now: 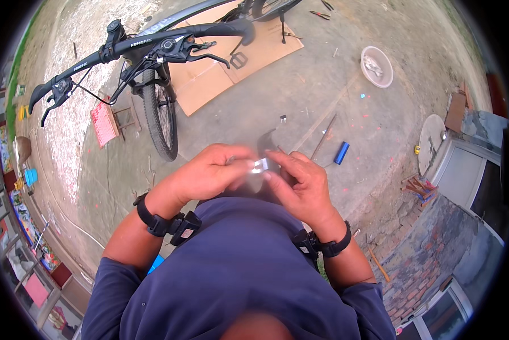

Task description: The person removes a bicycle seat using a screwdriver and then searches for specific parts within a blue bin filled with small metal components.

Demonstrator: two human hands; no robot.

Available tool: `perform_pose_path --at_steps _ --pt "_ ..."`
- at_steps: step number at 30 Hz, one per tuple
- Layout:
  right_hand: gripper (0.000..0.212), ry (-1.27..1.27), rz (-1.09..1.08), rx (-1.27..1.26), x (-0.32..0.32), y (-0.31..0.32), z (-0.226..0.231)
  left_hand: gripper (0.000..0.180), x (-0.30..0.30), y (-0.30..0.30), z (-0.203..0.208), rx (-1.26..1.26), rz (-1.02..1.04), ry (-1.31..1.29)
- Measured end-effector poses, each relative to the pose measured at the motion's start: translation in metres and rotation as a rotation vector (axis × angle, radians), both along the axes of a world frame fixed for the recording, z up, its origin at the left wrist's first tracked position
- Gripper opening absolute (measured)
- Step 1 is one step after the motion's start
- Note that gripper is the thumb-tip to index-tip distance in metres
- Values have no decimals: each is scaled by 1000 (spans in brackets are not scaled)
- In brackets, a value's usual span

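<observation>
In front of my body, both hands meet over a small shiny silver-white piece (260, 166), too small and blurred to name. My left hand (214, 168) has its fingers curled and pinches the piece from the left. From the other side, my right hand (303, 182) grips it between thumb and fingers. Motion smears the left fingertips. Beyond my left hand a bicycle stands upright, its black handlebar (152, 41) and front tyre (151, 110) nearest to me. A wrist strap with a small black device sits on each forearm.
Flattened cardboard (206, 85) lies under the bicycle. A pale basin (388, 79) holds whitish stuff at the far right. On the concrete are a blue cylinder (341, 153), a thin rod (324, 137), two small dark bits (283, 118) and pliers (320, 15). A low stool with a red-white top (104, 123) stands left.
</observation>
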State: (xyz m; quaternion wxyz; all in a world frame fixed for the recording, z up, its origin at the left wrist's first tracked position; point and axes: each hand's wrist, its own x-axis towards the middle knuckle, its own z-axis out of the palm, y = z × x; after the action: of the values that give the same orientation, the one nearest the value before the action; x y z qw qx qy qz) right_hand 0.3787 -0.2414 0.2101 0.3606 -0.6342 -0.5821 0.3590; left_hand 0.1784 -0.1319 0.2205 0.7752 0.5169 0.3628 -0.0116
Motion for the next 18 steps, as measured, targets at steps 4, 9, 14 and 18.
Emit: perform_pose_path --at_steps 4,9,14,18 --pt "34 40 0 -16 0 -1 -1 25 0 -1 1 13 -9 -8" --pt "35 52 2 -44 3 -5 -2 24 3 -5 1 17 1 -12" --pt "37 -2 49 -82 8 -5 2 24 6 -9 0 37 48 -17" --pt "31 -167 132 14 0 7 3 20 -1 -14 2 88 95 16"
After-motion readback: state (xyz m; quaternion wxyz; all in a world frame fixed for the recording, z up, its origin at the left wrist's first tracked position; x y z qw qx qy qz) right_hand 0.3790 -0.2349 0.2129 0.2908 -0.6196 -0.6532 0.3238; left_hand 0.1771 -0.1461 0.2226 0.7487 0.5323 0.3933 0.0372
